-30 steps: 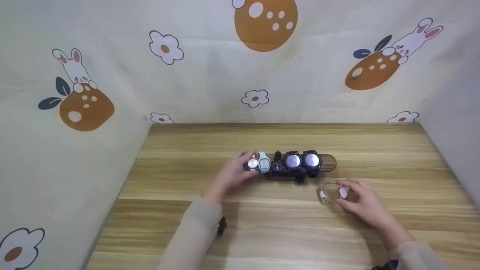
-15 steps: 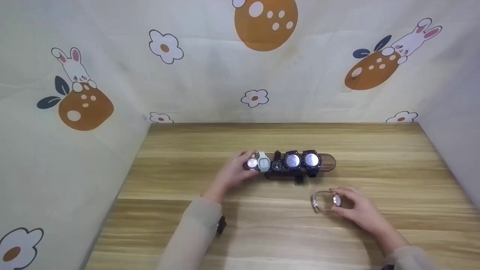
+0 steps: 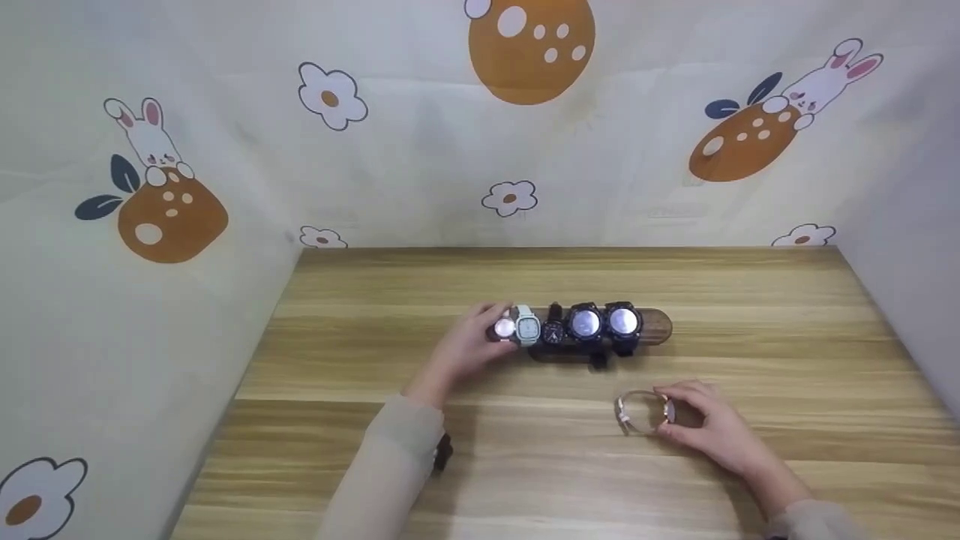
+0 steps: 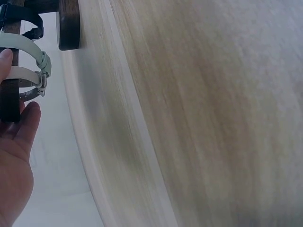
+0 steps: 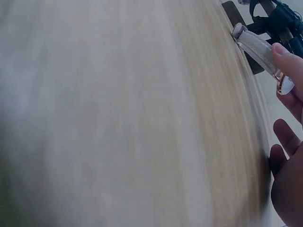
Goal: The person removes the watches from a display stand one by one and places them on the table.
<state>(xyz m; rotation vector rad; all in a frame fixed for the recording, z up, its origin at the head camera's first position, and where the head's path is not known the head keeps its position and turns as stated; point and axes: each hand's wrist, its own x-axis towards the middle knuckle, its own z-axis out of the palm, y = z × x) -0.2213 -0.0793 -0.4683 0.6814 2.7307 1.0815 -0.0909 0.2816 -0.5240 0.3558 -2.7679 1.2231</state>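
My right hand (image 3: pixel 709 427) pinches a wristwatch (image 3: pixel 624 414) with a pale strap by its case, between thumb and fingers. The strap makes a loop toward the left; the right wrist view shows the gold-rimmed case (image 5: pixel 284 85) under the fingertips. At the dark wooden watch stand (image 3: pixel 658 328), my left hand (image 3: pixel 469 341) grips the left end of the bar. Right by its fingertips, a small white-strapped watch (image 4: pixel 26 74) hangs round the bar. Beside that sits a mint-green square watch (image 3: pixel 528 330), then a small black watch (image 3: pixel 553 332).
Two bulky black watches, one nearer the middle (image 3: pixel 585 324) and one farther right (image 3: pixel 623 322), fill the stand's right part. Its bare rounded end sticks out past them. The wood-grain table (image 3: pixel 525 465) meets a patterned cloth wall (image 3: pixel 420 165) behind and at both sides.
My right hand has moved left and toward me with the pale-strapped wristwatch, turning its face away to the right. The left hand and the stand have stayed in place.
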